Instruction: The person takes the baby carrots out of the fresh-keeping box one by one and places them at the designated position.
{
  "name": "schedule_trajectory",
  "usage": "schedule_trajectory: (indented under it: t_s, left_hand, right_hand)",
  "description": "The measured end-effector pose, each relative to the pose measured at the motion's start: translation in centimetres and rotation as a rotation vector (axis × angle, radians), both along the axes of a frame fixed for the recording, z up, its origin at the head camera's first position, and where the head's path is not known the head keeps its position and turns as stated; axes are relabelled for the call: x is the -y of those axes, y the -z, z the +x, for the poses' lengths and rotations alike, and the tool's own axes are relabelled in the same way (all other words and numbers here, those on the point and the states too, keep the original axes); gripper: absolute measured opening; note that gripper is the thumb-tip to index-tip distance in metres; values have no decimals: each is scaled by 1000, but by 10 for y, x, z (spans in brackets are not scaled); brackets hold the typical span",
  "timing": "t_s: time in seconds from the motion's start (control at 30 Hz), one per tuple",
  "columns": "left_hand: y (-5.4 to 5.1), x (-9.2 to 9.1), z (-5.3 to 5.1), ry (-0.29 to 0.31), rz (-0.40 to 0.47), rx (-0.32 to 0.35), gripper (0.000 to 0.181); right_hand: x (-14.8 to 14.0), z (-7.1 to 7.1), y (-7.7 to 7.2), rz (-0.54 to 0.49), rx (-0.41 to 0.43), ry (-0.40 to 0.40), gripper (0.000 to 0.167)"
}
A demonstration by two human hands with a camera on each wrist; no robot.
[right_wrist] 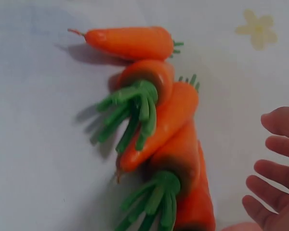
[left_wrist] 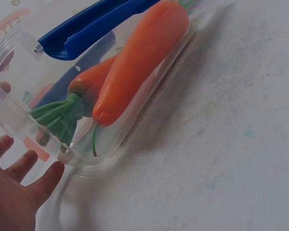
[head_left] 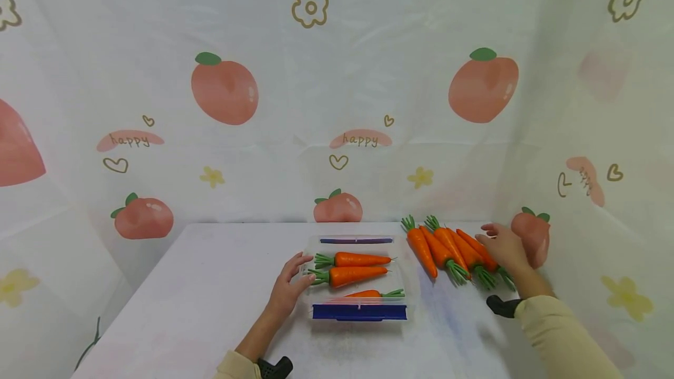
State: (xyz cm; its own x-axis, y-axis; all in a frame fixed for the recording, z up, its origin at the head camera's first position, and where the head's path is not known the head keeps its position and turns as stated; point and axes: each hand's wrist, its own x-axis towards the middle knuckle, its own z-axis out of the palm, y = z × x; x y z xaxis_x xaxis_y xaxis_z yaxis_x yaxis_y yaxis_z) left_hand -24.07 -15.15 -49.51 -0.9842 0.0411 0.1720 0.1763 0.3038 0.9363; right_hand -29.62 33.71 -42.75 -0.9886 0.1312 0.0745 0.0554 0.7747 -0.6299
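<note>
A clear plastic box point(head_left: 332, 293) with blue latches point(head_left: 360, 312) holds three orange toy carrots with green tops, among them a carrot point(head_left: 359, 276) in the middle. My left hand point(head_left: 284, 292) rests against the box's left side, its fingers spread along the wall; the left wrist view shows the fingertips point(left_wrist: 53, 174) by the clear end. To the right of the box, several more carrots point(head_left: 444, 247) lie in an overlapping row. Close to the rightmost carrot point(head_left: 476, 245) is my right hand point(head_left: 506, 250), its fingers loosely extended and holding nothing in the right wrist view.
A white-covered table point(head_left: 210, 297) carries everything. Behind it and at the sides hangs a pale curtain point(head_left: 358, 75) printed with peaches and flowers. Dark straps point(head_left: 502, 306) sit on both wrists. A thin dark cable point(head_left: 95, 341) shows at the table's left edge.
</note>
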Motion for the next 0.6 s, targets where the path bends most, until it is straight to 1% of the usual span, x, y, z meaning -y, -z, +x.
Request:
schedule_trajectory:
  t_s: [0.17, 0.23, 0.4, 0.47, 0.6]
  left_hand:
    - [1, 0, -1, 1, -4, -3, 42]
    - [1, 0, -1, -1, -3, -1, 42]
    - [1, -1, 0, -3, -9, -4, 42]
    - [1, 0, 0, -2, -15, -3, 41]
    - [0, -1, 0, -1, -17, 0, 41]
  right_hand:
    - [17, 1, -4, -28, -71, -9, 45]
    - [24, 1, -5, -52, -82, 3, 43]
    - [39, 0, -2, -97, -108, 10, 39]
    - [44, 2, 0, -95, -142, -6, 37]
    - [57, 7, 1, -114, -179, -27, 35]
